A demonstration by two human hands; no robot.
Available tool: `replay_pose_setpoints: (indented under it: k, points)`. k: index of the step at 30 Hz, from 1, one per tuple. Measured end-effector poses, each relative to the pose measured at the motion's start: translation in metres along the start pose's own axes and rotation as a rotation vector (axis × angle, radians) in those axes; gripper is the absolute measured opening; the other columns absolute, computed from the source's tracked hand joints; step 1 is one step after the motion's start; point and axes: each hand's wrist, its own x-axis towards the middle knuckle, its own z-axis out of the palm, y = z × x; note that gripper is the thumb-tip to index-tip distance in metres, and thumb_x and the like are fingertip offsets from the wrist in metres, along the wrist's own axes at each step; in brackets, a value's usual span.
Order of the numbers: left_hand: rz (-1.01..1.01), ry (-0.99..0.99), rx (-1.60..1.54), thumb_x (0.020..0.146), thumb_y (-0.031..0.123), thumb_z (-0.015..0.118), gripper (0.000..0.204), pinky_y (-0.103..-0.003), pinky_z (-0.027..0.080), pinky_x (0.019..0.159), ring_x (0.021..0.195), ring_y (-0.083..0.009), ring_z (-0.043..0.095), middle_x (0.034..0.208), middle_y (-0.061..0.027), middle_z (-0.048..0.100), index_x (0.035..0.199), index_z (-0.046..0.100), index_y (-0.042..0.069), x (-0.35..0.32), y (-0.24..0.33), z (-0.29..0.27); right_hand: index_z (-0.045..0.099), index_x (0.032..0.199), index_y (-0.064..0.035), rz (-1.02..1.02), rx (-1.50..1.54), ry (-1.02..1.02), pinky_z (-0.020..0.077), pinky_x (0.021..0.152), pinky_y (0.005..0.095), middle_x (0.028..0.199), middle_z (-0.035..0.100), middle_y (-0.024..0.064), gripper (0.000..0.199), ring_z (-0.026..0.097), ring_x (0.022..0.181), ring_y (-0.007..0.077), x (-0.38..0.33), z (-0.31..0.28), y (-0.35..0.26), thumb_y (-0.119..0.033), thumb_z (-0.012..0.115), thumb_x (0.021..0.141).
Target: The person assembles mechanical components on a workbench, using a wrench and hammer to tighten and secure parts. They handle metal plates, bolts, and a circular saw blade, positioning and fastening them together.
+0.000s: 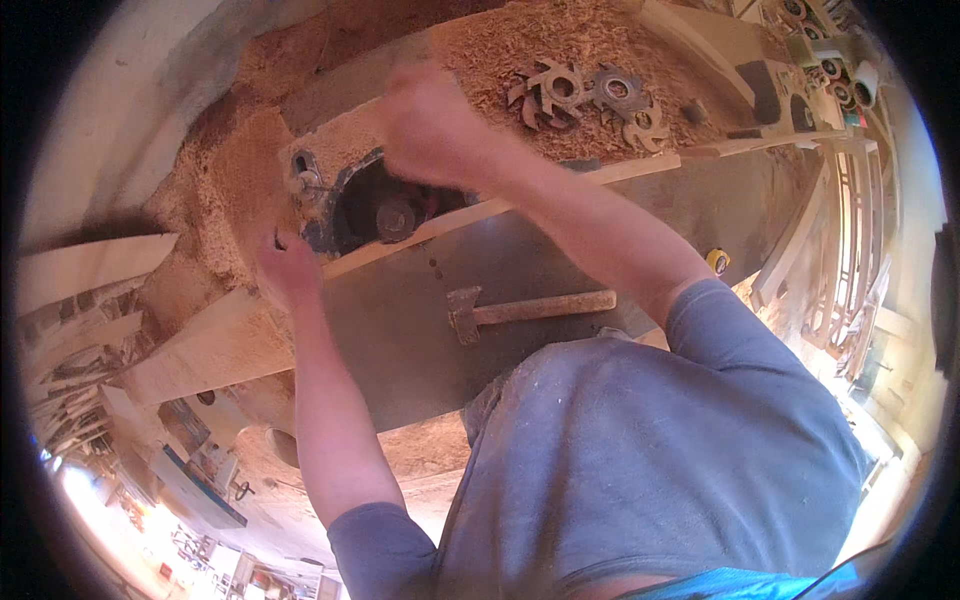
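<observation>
While both hands were raised over the far part of the bench, its grey metal tabletop [385, 345] spread beneath the forearms, flat and presumably too heavy to shift. A long wooden strip [630, 172] edged it, probably light and stiff, best taken by its long sides.

Beyond the strip opened a dark recess [362, 208], the nearest thing to a container here; a round spindle [395, 217] stood in it, beside the right hand [425, 125] and to the right of the left hand [288, 268]. The right hand, curled in outline, was blurred, and I could not tell whether it gripped anything; the left, near the recess's left edge, was no clearer.

A hammer [540, 308] lay on the tabletop, likely head-heavy, its wooden handle the place to hold. On heaped shavings sat toothed cutter heads [618, 90], probably dense and sharp, better lifted by their hubs than their teeth. The spindle looked rigid and solid, best grasped around its rim, though dust might make it slippery. Smallest was a yellow tape measure [717, 261], surely light.
</observation>
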Motion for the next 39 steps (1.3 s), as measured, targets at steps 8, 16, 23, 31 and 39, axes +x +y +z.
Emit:
replay_pose_setpoints:
  k: [8, 16, 23, 31, 39]
  points:
    - [-0.005, 0.043, 0.007, 0.094, 0.033, 0.053, 0.038, -0.056, 0.055, 0.088, 0.099, -0.0452, 0.072, 0.103, -0.0220, 0.076, 0.116, 0.077, 0.013, -0.006, 0.002, 0.003, 0.078, 0.103, -0.0117, 0.358, 0.020, -0.277, 0.0578, 0.075, 0.0494, 0.082, 0.074, 0.0151, 0.023, 0.075, 0.089, 0.0345, -0.054, -0.005, 0.044, -0.015, 0.068, 0.082]
    - [0.033, 0.055, -0.007, 0.095, 0.033, 0.054, 0.037, -0.056, 0.055, 0.088, 0.099, -0.0453, 0.071, 0.104, -0.0224, 0.075, 0.115, 0.077, 0.012, 0.000, -0.006, 0.010, 0.078, 0.090, -0.0078, -0.261, 0.046, 0.021, 0.0566, 0.079, 0.0503, 0.083, 0.075, 0.0144, 0.016, 0.073, 0.089, 0.0389, -0.014, 0.010, 0.003, -0.014, 0.072, 0.077]
    - [0.014, 0.004, 0.007, 0.095, 0.031, 0.054, 0.036, -0.055, 0.055, 0.086, 0.099, -0.0448, 0.071, 0.106, -0.0228, 0.075, 0.114, 0.077, 0.011, -0.001, -0.011, 0.011, 0.077, 0.102, -0.0070, 0.274, -0.015, -0.299, 0.0571, 0.086, 0.0522, 0.095, 0.075, 0.0185, 0.026, 0.071, 0.099, 0.0411, -0.055, 0.001, 0.046, -0.021, 0.073, 0.080]
    - [0.030, 0.055, -0.020, 0.095, 0.031, 0.054, 0.036, -0.056, 0.054, 0.086, 0.097, -0.0450, 0.071, 0.103, -0.0218, 0.075, 0.117, 0.077, 0.013, -0.002, -0.007, 0.007, 0.070, 0.110, 0.0017, 0.378, 0.098, 0.076, 0.0600, 0.085, 0.0506, 0.110, 0.067, 0.0300, 0.038, 0.071, 0.104, 0.0442, -0.012, 0.017, 0.016, -0.023, 0.073, 0.081]
    - [0.046, 0.073, 0.006, 0.095, 0.032, 0.054, 0.036, -0.057, 0.054, 0.085, 0.097, -0.0443, 0.072, 0.102, -0.0221, 0.076, 0.112, 0.078, 0.011, -0.003, -0.003, 0.003, 0.068, 0.121, -0.0021, 0.453, 0.132, -0.059, 0.0582, 0.089, 0.0515, 0.118, 0.064, 0.0251, 0.047, 0.069, 0.106, 0.0438, 0.005, 0.025, 0.028, -0.028, 0.074, 0.083]
